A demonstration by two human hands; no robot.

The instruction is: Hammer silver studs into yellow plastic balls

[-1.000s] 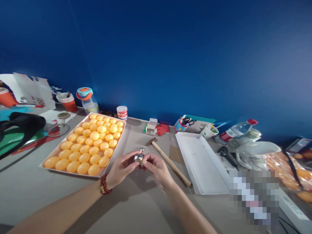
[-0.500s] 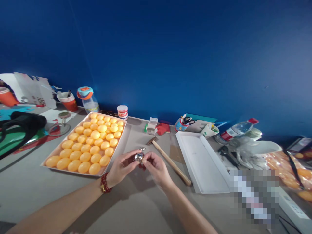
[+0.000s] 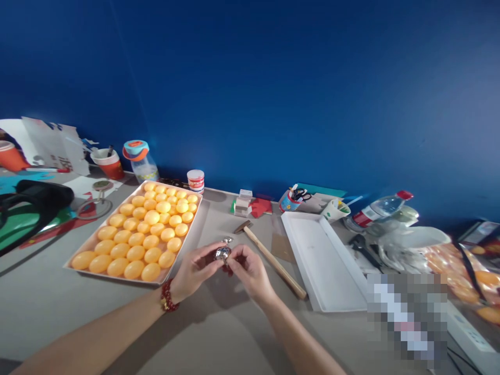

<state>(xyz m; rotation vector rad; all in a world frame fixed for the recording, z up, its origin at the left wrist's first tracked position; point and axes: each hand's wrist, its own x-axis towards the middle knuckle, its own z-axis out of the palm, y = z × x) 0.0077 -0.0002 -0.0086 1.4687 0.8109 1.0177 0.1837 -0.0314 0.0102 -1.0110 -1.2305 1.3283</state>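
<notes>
I see both hands, left hand [image 3: 194, 271] and right hand [image 3: 250, 271], pinching a foil-wrapped ball [image 3: 222, 253] (light, crushable, I judge); hold its sides gently.

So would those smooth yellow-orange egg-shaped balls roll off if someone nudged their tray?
Probably only within the shallow pinkish tray: its raised rim would likely stop the yellow-orange egg-shaped balls. Rounded and glossy, they look apt to roll and slip.
</notes>
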